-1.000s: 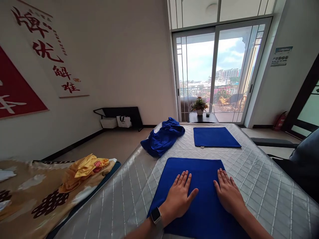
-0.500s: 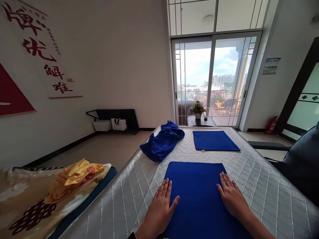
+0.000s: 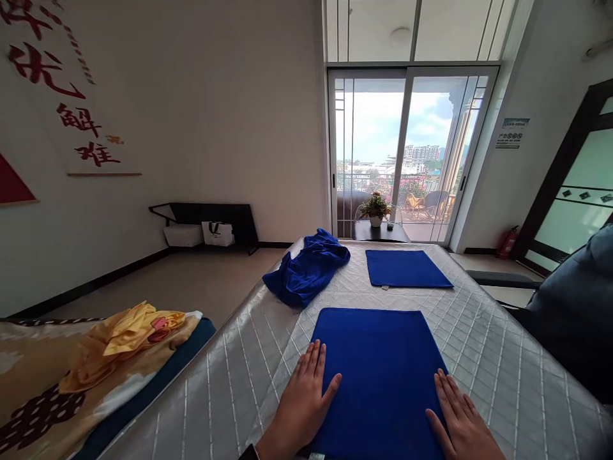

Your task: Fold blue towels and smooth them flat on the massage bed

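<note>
A flat blue cloth [image 3: 376, 377], neatly squared, lies in front of me on a silver quilted cover [image 3: 230, 383]. My left hand [image 3: 306, 396] rests on its left edge, fingers stretched out and thumb apart. On the right edge lies my right hand [image 3: 460, 415], also flat with the thumb spread. Farther back is a second flat blue cloth [image 3: 407, 268]. To its left a crumpled blue cloth [image 3: 306, 268] sits in a loose heap. A small pale tag shows at the near edge of the front cloth.
Yellow fabric [image 3: 129, 338] lies on patterned bedding [image 3: 29, 370] at the lower left. Beyond the far edge stands a small table with a potted plant [image 3: 376, 207], before glass sliding doors. A dark seat [image 3: 575, 306] borders the right side.
My right hand has slid down the cloth's right edge, toward me. The left hand stays nearly in place. The view has shifted slightly.
</note>
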Tool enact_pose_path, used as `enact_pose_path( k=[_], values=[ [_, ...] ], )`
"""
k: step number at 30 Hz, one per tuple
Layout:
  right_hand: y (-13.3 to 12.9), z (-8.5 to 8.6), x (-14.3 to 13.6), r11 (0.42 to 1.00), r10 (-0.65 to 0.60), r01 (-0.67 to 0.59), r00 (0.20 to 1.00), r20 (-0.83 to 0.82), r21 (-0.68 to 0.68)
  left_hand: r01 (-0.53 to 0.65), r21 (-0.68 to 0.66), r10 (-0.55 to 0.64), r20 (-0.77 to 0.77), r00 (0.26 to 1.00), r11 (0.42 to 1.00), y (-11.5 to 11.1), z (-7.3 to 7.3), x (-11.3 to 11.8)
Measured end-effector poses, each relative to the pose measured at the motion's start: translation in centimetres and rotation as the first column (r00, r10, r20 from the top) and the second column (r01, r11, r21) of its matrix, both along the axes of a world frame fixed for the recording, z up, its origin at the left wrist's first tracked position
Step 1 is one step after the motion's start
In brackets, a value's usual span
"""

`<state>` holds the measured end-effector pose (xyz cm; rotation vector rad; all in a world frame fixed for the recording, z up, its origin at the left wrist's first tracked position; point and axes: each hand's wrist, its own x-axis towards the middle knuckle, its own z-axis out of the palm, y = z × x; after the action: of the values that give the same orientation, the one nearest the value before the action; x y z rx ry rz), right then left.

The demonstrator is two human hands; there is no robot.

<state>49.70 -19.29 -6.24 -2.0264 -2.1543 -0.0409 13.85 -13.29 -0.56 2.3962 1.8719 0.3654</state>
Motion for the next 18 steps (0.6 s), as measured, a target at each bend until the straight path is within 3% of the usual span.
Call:
enact_pose_path(
  k=[5, 12, 15, 18],
  values=[
    [-0.5, -1.2, -0.2, 0.997, 0.029, -0.025, 0.998, -0.057, 0.073, 0.010, 0.060, -0.009, -0.021, 1.000, 0.998, 0.3, -0.5, -0.3],
    [-0.8, -1.8, 0.3, 0.990, 0.071, -0.061, 0.995, -0.074, 0.127, 0.049, 0.088, -0.045, -0.047, 0.998, 0.995, -0.3, 0.4, 0.1],
    [-0.9, -2.1, 0.1, 0.979, 0.100, -0.093, 0.994, -0.031, 0.182, 0.216, 0.165, -0.206, -0.076, 0.976, 0.962, -1.5, 0.5, 2.7],
    [-0.9, -2.6, 0.0, 0.954, 0.142, -0.147, 0.989, 0.041, 0.262, 0.453, 0.234, -0.434, -0.132, 0.891, 0.860, -2.9, 0.6, 7.3]
  ],
)
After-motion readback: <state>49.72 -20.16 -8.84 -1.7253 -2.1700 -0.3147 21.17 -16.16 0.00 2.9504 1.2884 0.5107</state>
